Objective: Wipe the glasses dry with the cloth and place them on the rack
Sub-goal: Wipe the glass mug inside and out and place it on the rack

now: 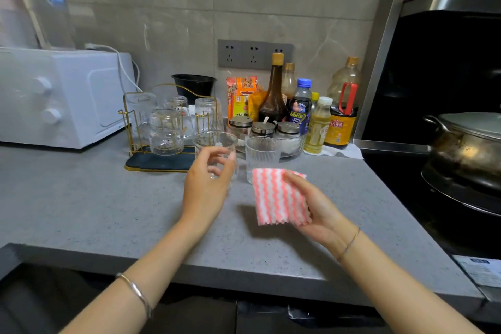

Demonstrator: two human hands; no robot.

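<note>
Smooth glass (pixel 214 141) stands upright on the grey surface (pixel 95 198), just right of the rack (pixel 129 119). Left grip (pixel 207 182) reaches it from the near side, fingers (pixel 226 156) and thumb curled round its wall; the frame is slightly blurred there, but contact appears made. Ribbed glass (pixel 261 153) stands upright just beside the smooth one, on its right, and nothing holds it. Right grip (pixel 315 207) holds the pink-and-white striped cloth (pixel 276 198), folded, with the thumb pressed on its upper right corner and the fingers underneath. The cloth sits above the surface, in front of the ribbed glass and covering that glass's lower edge.

Rack: gold wire frame on a dark tray, with several clear racked glasses (pixel 165 130) upturned on its pegs. White oven (pixel 62 97) stands left of the rack. Sauce bottles (pixel 273 95) and lidded jars (pixel 261 129) stand behind the two glasses. Metal pot (pixel 466 149) sits on the stove at far right.
</note>
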